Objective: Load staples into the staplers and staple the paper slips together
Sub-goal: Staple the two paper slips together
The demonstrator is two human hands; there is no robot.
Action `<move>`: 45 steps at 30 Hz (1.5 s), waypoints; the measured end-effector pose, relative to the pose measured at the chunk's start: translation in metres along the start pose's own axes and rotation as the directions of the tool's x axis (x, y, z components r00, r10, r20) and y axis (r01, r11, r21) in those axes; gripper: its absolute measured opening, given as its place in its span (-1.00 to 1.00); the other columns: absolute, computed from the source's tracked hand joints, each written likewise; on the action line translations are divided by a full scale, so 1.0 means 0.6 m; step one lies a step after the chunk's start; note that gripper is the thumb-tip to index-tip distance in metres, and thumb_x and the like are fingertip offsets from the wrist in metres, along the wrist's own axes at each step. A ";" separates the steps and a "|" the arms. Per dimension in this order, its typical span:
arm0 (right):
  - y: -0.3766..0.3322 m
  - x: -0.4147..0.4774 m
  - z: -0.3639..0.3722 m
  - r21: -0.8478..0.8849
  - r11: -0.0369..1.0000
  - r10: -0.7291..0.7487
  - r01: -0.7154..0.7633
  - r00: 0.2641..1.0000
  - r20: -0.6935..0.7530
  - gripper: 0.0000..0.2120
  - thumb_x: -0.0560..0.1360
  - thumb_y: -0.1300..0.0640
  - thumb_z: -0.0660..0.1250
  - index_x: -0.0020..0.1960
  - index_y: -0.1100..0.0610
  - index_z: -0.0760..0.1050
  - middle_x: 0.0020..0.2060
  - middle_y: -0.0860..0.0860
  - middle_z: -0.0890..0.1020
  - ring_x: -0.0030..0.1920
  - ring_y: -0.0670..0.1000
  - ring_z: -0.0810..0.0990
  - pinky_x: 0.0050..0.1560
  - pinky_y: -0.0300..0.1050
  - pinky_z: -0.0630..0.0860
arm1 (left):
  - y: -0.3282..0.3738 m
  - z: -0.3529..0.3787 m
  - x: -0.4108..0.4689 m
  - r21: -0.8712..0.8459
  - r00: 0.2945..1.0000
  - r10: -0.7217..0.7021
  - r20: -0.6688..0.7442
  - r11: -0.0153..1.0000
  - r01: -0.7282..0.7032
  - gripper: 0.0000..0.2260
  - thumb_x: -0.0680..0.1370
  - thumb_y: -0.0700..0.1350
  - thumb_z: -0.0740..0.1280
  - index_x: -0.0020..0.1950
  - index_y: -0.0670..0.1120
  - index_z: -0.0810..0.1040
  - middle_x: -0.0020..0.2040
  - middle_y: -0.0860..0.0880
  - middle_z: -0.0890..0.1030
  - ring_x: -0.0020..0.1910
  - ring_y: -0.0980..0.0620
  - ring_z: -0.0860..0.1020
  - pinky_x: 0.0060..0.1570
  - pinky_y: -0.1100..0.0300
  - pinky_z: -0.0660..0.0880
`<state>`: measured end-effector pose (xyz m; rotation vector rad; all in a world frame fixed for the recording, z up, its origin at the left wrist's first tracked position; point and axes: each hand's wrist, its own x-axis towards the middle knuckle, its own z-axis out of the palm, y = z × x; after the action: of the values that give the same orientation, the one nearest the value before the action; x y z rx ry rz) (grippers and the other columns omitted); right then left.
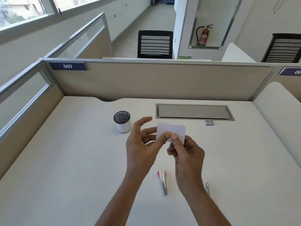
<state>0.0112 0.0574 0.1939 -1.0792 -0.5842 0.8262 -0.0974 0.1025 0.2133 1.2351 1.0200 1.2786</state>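
Right now both hands are pinching a white rectangular paper slip (172, 130) above the white desk (65, 160). The left hand (143, 142) is gripping its left edge, and the right hand (187, 154) is nipping its lower edge. The pink-ended silver metal stapler (162, 182) is lying on the desk nearer the person than the slip, between the forearms. Its long axis is running near to far, pink end away. The right hand is sitting slightly nearer it, so it is probably the one to draw back.
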 end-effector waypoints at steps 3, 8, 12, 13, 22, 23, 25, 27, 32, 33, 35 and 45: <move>-0.009 0.007 0.003 -0.073 0.995 -0.075 0.070 0.994 -0.073 -0.78 0.56 0.26 0.43 -0.26 0.19 0.61 -0.44 0.08 0.53 -0.38 0.07 0.45 -0.29 -0.14 0.47 | 0.003 0.005 -0.006 0.075 0.984 0.129 -0.121 0.990 -0.120 -0.56 0.42 -0.11 0.64 0.22 0.06 0.57 0.03 0.11 0.72 0.05 0.01 0.71 -0.08 0.29 0.64; -0.024 0.018 0.004 -0.533 0.705 -0.540 0.468 0.841 0.024 -0.89 0.57 0.17 0.42 -0.12 0.17 0.65 -0.30 -0.01 0.61 -0.30 -0.03 0.56 -0.26 -0.25 0.50 | 0.022 0.023 -0.027 0.030 0.988 0.151 -0.041 0.988 -0.150 -0.78 0.47 0.03 0.56 0.09 0.04 0.70 -0.02 0.08 0.75 0.02 0.04 0.73 -0.05 0.27 0.65; -0.024 0.015 0.007 -0.652 0.456 -0.695 0.606 0.700 0.165 -0.85 0.54 0.22 0.45 0.06 0.25 0.70 -0.13 0.06 0.64 -0.16 -0.05 0.60 -0.05 -0.47 0.41 | 0.040 0.040 -0.034 -0.125 0.986 0.104 0.130 0.988 -0.088 -0.78 0.50 0.01 0.52 0.14 0.13 0.72 0.06 0.04 0.76 0.13 0.01 0.71 0.06 0.25 0.63; -0.023 0.015 0.008 -0.662 0.425 -0.708 0.617 0.682 0.182 -0.83 0.55 0.20 0.44 0.07 0.27 0.70 -0.11 0.09 0.64 -0.14 -0.02 0.62 -0.01 -0.48 0.41 | 0.042 0.040 -0.032 -0.163 0.985 0.100 0.144 0.984 -0.076 -0.80 0.53 -0.02 0.50 0.14 0.12 0.72 0.07 0.02 0.76 0.13 -0.01 0.72 0.06 0.22 0.64; -0.038 0.017 -0.019 -0.601 0.379 -0.627 0.704 0.672 0.393 -0.58 0.48 -0.03 0.54 0.25 0.16 0.64 0.11 0.05 0.53 0.12 0.06 0.57 0.04 -0.24 0.52 | 0.028 0.015 -0.002 -0.274 0.989 -0.093 0.114 0.954 0.121 -0.81 0.60 -0.14 0.40 0.15 -0.12 0.74 0.05 -0.17 0.76 -0.03 -0.13 0.73 0.03 0.01 0.66; -0.044 0.020 -0.020 -0.570 0.477 -0.608 0.669 0.719 0.336 -0.58 0.47 -0.01 0.54 0.26 0.14 0.64 0.11 0.04 0.53 0.10 0.06 0.58 -0.01 -0.19 0.56 | 0.028 0.013 0.001 -0.268 0.989 -0.095 0.111 0.956 0.122 -0.83 0.61 -0.16 0.40 0.15 -0.12 0.74 0.03 -0.17 0.76 -0.05 -0.11 0.73 0.00 0.04 0.66; -0.056 0.027 -0.018 -0.469 0.718 -0.498 0.514 0.850 0.171 -0.63 0.47 0.03 0.52 0.25 0.08 0.61 0.10 0.00 0.55 0.02 0.05 0.61 -0.09 -0.16 0.59 | 0.030 0.011 0.007 -0.247 0.989 -0.093 0.114 0.962 0.119 -0.85 0.63 -0.22 0.40 0.13 -0.13 0.74 0.00 -0.16 0.77 -0.06 -0.08 0.72 -0.06 0.11 0.66; -0.066 0.033 -0.014 -0.336 0.893 -0.296 0.301 0.953 0.068 -0.72 0.48 0.05 0.51 0.18 0.02 0.63 0.03 -0.01 0.64 -0.06 0.01 0.64 -0.13 -0.19 0.60 | 0.033 0.010 0.009 -0.202 0.990 -0.075 0.117 0.975 0.098 -0.84 0.63 -0.25 0.39 0.10 -0.09 0.76 -0.03 -0.13 0.77 -0.10 -0.05 0.72 -0.10 0.13 0.67; -0.075 0.041 -0.014 -0.114 0.993 0.023 -0.011 0.994 0.107 -0.89 0.48 0.09 0.50 -0.10 0.13 0.72 -0.21 0.08 0.72 -0.23 0.00 0.59 -0.11 -0.08 0.57 | 0.040 0.016 0.009 -0.156 0.983 -0.055 0.173 0.984 0.083 -0.83 0.61 -0.23 0.42 0.01 0.01 0.77 -0.06 -0.10 0.78 -0.16 -0.02 0.71 -0.15 0.18 0.66; -0.076 0.041 -0.014 -0.067 0.997 0.053 -0.046 0.993 0.103 -0.86 0.46 0.08 0.49 -0.11 0.15 0.72 -0.21 0.11 0.71 -0.23 0.00 0.58 -0.10 -0.06 0.56 | 0.040 0.017 0.009 -0.154 0.981 -0.066 0.180 0.984 0.094 -0.86 0.61 -0.21 0.44 0.03 -0.01 0.76 -0.07 -0.11 0.77 -0.17 -0.01 0.70 -0.15 0.19 0.66; -0.078 0.041 -0.012 -0.013 0.996 0.086 -0.085 0.992 0.094 -0.88 0.48 0.12 0.48 -0.12 0.17 0.72 -0.20 0.13 0.69 -0.24 0.00 0.57 -0.10 -0.05 0.55 | 0.037 0.017 0.009 -0.154 0.978 -0.098 0.183 0.980 0.127 -0.91 0.58 -0.17 0.47 0.01 -0.05 0.77 -0.10 -0.11 0.77 -0.20 0.02 0.68 -0.16 0.19 0.65; -0.076 0.036 -0.015 -0.111 0.994 0.028 -0.015 0.992 0.119 -0.91 0.52 0.15 0.46 -0.10 0.12 0.75 -0.20 0.10 0.74 -0.22 0.03 0.61 -0.10 -0.09 0.58 | 0.037 0.024 0.015 -0.120 0.973 -0.145 0.178 0.979 0.168 -0.84 0.46 -0.02 0.54 -0.05 -0.07 0.79 -0.18 -0.09 0.75 -0.27 0.04 0.65 -0.17 0.16 0.65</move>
<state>0.0436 0.0597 0.2335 -1.1429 -0.7277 0.8907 -0.0852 0.1083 0.2375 1.1162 0.8771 1.0837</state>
